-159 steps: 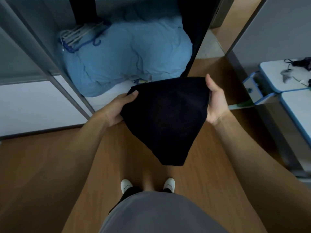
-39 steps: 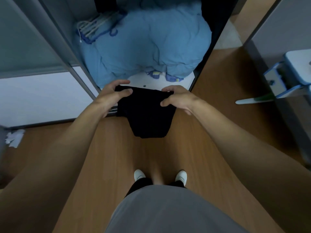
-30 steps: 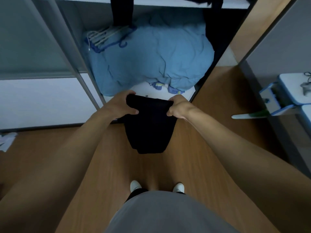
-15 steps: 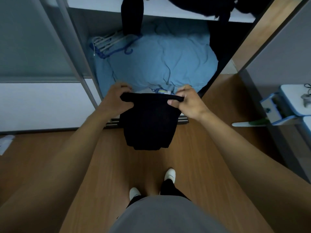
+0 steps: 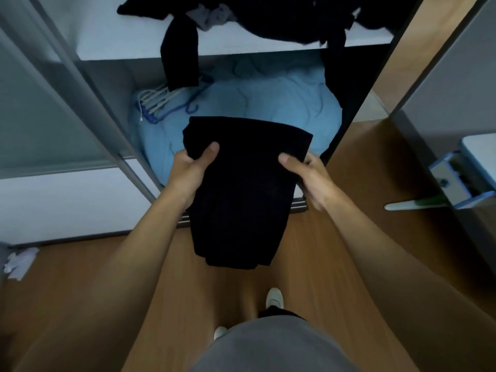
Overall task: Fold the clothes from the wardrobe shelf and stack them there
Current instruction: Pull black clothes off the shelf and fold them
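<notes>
**One piece folded, a heap left to go**

The person stands facing the open wardrobe with a black garment (image 5: 247, 189) held out in front, folded into a narrow, roughly rectangular packet. The left hand (image 5: 188, 170) grips its edge at 9 o'clock and the right hand (image 5: 308, 173) grips the opposite edge at 3 o'clock. Each thumb lies on top of the cloth and the fingers curl beneath, so both hands are clamped on the one piece, with its width between them. The packet hangs in the air, touching nothing else, and its lower end droops toward the floor at 6 o'clock.

The shelf (image 5: 128, 36) lies at 12 o'clock from the garment, higher up and well apart from it. Its right part, toward 1 o'clock, carries a heap (image 5: 295, 17) of dark, crumpled clothes with something grey among them. One loose end (image 5: 179, 57) dangles over the front lip at 11 o'clock. No folded stack shows on the part of the shelf in view; the left stretch looks bare.

By my reckoning the task is at an early stage. This one garment looks folded and ready to be set down, but it is not yet on the shelf. The heap has all to be folded and stacked after it.

Below the shelf, a blue duvet (image 5: 268, 103) fills the lower compartment, with hangers (image 5: 158, 100) lying on it at its 9 o'clock side.
</notes>
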`<state>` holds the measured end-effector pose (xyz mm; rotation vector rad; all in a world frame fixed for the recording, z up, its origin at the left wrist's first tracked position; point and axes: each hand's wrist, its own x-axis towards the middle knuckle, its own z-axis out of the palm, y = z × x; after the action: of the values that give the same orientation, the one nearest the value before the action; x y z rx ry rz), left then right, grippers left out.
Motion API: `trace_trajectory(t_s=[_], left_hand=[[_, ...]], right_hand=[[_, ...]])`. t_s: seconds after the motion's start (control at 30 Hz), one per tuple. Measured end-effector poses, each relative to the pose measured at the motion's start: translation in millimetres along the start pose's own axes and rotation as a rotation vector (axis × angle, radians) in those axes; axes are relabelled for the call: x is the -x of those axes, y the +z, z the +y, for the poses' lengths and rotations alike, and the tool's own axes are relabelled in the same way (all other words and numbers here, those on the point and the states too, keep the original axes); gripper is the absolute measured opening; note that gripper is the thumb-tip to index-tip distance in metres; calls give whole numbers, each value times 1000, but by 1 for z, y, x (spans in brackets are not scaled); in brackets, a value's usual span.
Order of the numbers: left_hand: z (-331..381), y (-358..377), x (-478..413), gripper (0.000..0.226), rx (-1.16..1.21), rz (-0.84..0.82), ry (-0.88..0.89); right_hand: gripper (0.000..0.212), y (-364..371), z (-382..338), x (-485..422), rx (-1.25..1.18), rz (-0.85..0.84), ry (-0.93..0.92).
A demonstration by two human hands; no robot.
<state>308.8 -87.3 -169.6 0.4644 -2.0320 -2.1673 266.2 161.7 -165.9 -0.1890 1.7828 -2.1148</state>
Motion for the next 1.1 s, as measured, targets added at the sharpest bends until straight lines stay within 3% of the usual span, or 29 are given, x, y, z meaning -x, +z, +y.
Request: trace_trajectory(t_s=[0.1,0.2,0.3,0.4,0.5,0.57,0.63,0.7,0.83,0.97,1.1], left_hand=[[9,19,-16,26,100,24,-85],[17,24,-29,33,68,92,-109],[19,20,-38,45,-83,241,-85],[4,15,-34,26,-204,411,12],[-28,10,-11,21,-282,624,18],[-56,10,10,39,-280,492,-182],[-79,9,26,77,-269,235,-382],[-93,7,28,93,-191,71,-392],[-92,5,12,92,-82,-89,-280],[-89,-1,5,68,-106,-269,-317],[-85,8,9,60,11,-107,-338]], right_hand=[[30,-18,37,-10,176,-90,153],[26,-15,52,-25,19,-155,223],[43,-7,49,-44,-164,-292,336],[65,-2,55,-58,-360,-320,474],[61,-5,61,-65,-517,-313,568],[51,-11,63,-67,-603,-303,613],[38,-18,63,-67,-635,-300,620],[34,-23,61,-64,-620,-293,622],[34,-25,50,-56,-613,-288,647],[29,-15,35,-54,-622,-224,613],[43,-10,22,-64,-514,-149,537]])
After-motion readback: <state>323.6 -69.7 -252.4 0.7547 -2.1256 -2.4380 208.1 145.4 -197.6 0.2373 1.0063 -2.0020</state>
